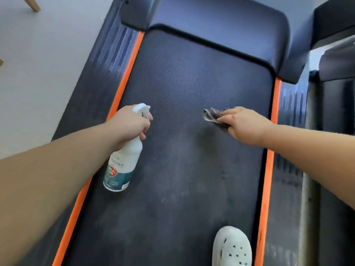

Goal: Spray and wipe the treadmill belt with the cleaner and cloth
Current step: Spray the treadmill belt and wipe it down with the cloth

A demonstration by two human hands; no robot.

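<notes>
The dark treadmill belt (pixel 182 89) runs up the middle of the view between two orange edge strips (pixel 126 72). My left hand (pixel 130 123) grips the neck of a white spray bottle (pixel 123 166) with a teal label, a finger on the trigger, nozzle pointing over the belt. My right hand (pixel 244 125) holds a crumpled dark patterned cloth (pixel 213 115) over the belt's right half. Whether the cloth touches the belt is unclear. Faint pale patches show on the belt.
A white perforated clog (pixel 232 248) stands on the belt at the bottom right. The treadmill's dark motor cover (pixel 221 20) lies at the top. Grey floor (pixel 38 64) is left of the side rail; a dark machine (pixel 336 112) stands at the right.
</notes>
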